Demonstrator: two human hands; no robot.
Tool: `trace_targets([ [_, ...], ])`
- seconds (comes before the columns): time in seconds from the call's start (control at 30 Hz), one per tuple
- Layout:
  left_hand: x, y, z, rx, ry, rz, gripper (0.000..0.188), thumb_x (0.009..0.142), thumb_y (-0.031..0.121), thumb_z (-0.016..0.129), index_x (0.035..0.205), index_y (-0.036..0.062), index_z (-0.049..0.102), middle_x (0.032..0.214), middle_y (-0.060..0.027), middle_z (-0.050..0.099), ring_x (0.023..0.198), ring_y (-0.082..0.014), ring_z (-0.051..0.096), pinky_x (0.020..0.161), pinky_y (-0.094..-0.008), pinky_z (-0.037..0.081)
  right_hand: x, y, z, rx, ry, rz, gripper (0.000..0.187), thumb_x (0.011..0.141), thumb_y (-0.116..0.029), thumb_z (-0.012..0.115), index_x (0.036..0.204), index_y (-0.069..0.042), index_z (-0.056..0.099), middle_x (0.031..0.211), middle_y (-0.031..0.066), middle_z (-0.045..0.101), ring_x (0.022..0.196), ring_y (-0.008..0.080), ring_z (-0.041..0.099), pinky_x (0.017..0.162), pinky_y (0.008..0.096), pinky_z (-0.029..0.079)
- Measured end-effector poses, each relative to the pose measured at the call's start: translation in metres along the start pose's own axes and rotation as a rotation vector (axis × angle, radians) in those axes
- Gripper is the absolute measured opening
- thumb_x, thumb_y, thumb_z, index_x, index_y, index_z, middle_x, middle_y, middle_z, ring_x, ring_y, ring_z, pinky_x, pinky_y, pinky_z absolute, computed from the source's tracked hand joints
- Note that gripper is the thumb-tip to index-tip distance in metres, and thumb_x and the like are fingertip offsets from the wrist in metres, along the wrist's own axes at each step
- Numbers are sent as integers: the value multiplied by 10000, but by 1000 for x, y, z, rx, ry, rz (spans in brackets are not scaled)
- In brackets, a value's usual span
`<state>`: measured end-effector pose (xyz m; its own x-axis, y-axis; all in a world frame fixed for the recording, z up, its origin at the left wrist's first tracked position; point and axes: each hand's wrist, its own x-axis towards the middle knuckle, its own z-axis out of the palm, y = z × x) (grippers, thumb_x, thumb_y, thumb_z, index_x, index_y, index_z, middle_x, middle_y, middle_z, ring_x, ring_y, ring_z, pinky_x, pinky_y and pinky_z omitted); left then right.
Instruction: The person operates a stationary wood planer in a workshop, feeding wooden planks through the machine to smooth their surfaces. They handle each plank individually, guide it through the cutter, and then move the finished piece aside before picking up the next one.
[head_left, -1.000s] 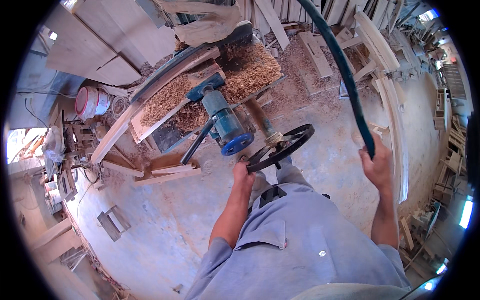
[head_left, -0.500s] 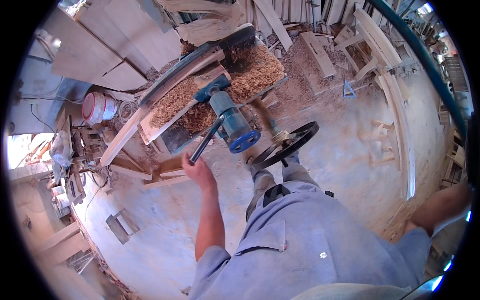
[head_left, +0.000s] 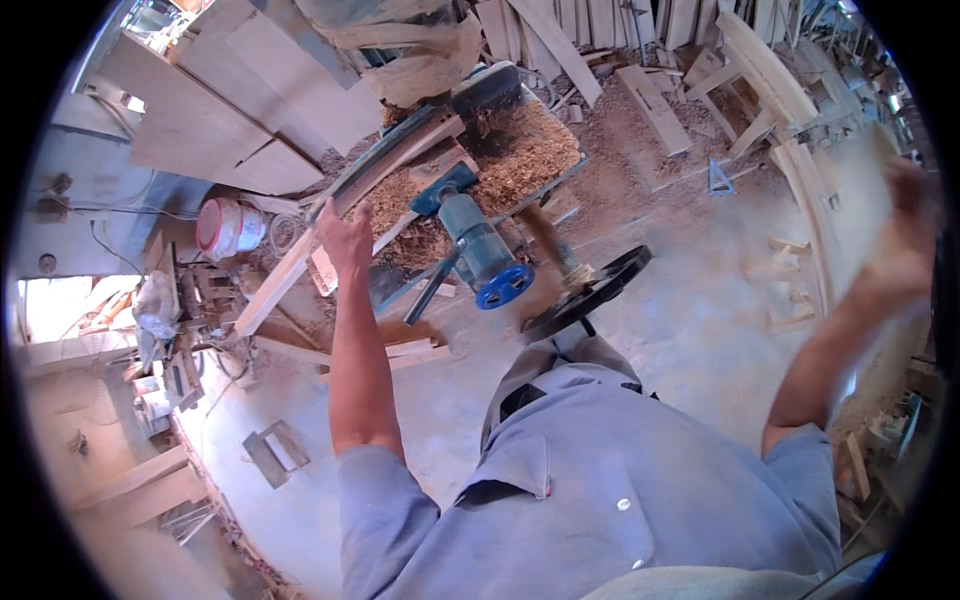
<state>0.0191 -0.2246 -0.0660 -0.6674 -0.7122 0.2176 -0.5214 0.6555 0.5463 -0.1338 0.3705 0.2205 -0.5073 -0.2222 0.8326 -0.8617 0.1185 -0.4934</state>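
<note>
My left hand [head_left: 345,240] is at the near edge of a long wooden beam [head_left: 285,275] clamped along a woodworking machine; a thumb and a finger stand apart over the wood. Whether they press on it I cannot tell. Just right of that hand, the machine's dark lever handle [head_left: 432,290] hangs free beside a grey-green cylinder with a blue handwheel [head_left: 505,287]. Wood shavings [head_left: 530,140] cover the machine's bed. At the far right edge, my right hand [head_left: 905,215] is raised and smeared by motion, its fingers unclear.
Close to my legs is a large black handwheel [head_left: 600,290]. A white bucket with a red rim [head_left: 228,228] stands left of the machine. Curved wooden frame pieces [head_left: 765,75] lean at the right, near a blue triangle square [head_left: 719,178]. A small wooden frame [head_left: 275,453] lies on the floor.
My left hand has let go of the lever handle and moved up and left to the wooden beam. The right arm has swung up at the right edge. The view has shifted slightly.
</note>
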Motion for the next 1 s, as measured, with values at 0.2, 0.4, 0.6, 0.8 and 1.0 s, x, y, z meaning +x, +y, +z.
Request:
trace_targets([
  [0.2,39,10,3,240,-85,85,771,802,428,758,1353,-52,513,1338,-274,541,1281,-395,481,1100,-450,346,-170,-21,204,471,-35,774,224,942,-86,520,1108,2,643,958,79,671,844,171,630,766,302,507],
  [0.4,101,7,30,367,-329,114,746,772,535,749,1343,88,571,1201,-219,654,1155,-377,607,992,-442,466,-189,-96,291,150,-402,368,399,771,-75,744,1154,-31,639,1137,152,649,1107,351,610,970,440,478],
  [0.6,114,32,17,259,-588,224,656,782,557,742,1045,-43,695,923,-225,718,928,-360,699,833,-446,512,-223,-129,393,136,-334,512,461,750,-102,760,1184,-37,619,1201,143,620,1258,344,510,1072,471,388],
  [0.8,145,7,29,187,-700,224,627,756,541,777,1014,-28,720,936,-213,720,948,-313,702,836,-412,507,-244,-147,440,-115,-265,512,412,731,-59,744,1128,-48,632,1192,121,626,1278,317,506,1095,501,371],
  [1.0,148,8,34,236,-739,313,580,762,525,780,1024,10,736,946,-179,732,920,-281,699,837,-401,504,-253,-161,483,-271,146,501,424,776,-16,671,1194,5,601,1192,161,625,1237,362,531,1060,483,392],
])
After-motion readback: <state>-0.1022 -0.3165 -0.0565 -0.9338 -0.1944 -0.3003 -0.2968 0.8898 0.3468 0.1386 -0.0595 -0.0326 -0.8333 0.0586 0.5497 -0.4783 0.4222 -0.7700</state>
